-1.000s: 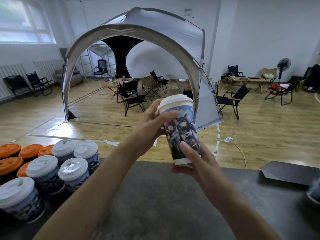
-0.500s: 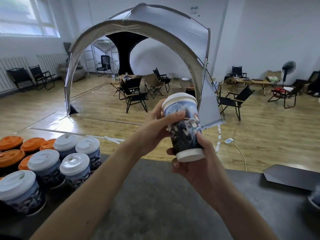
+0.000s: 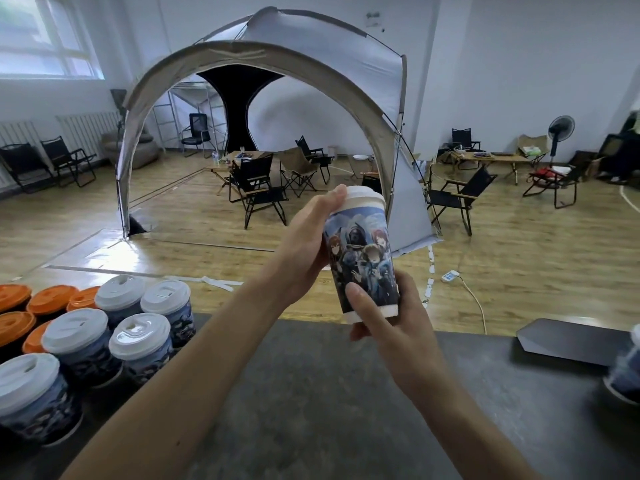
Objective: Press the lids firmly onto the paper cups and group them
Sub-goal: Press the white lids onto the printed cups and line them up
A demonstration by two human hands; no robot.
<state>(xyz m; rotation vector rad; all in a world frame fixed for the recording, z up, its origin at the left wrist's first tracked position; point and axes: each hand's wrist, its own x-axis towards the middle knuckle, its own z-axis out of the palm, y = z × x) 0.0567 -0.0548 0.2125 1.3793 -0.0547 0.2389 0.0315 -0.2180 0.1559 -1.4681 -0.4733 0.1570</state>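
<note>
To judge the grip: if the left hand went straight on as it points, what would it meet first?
The cup: the left hand grips its upper part, up to the lid, so nothing lies between.

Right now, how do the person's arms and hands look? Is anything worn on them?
The left forearm and the right forearm are bare as far as the picture shows: no sleeve, watch or bracelet. The left hand and the right hand wear no gloves, and no ring shows on either.

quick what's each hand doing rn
Left hand: grips the printed cup near its white lid.
Right hand: holds that cup at its base.
</note>
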